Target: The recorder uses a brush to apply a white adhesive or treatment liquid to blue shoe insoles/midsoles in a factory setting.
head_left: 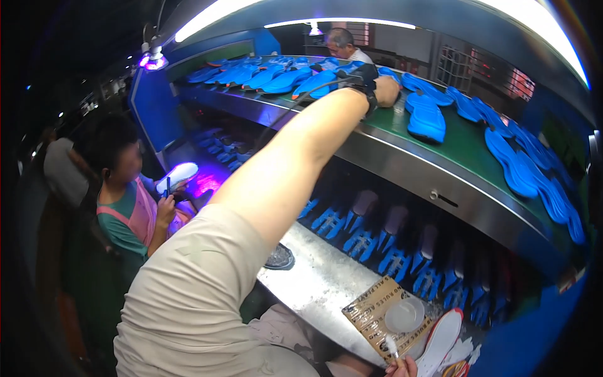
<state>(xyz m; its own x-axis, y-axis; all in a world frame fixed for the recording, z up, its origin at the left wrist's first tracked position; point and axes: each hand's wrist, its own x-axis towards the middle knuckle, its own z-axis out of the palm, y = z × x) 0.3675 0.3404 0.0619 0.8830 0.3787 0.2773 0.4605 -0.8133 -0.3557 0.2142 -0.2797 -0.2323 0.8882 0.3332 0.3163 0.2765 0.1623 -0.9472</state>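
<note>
My left arm stretches up and across to the green conveyor belt [402, 119]. My left hand [387, 92], a black strap and device at its wrist, is over the belt among blue shoe soles [426, 119]. Its fingers are turned away, so what they hold, if anything, is hidden. At the lower edge my right hand [402, 368] grips a small brush [392, 347] with white bristles. Close beside that hand lies a white sole-shaped piece with a red edge [443, 339]. A round translucent dish [404, 315] sits on a printed cardboard sheet [364, 308] in front of it.
Under the belt's metal edge [433, 191], blue soles stand on a lower rack [396, 261]. A dark sole [280, 256] lies on the metal bench [314, 276]. At left a co-worker [129, 201] holds a white sole; another person [344, 45] is behind the belt. A purple lamp [153, 61] hangs upper left.
</note>
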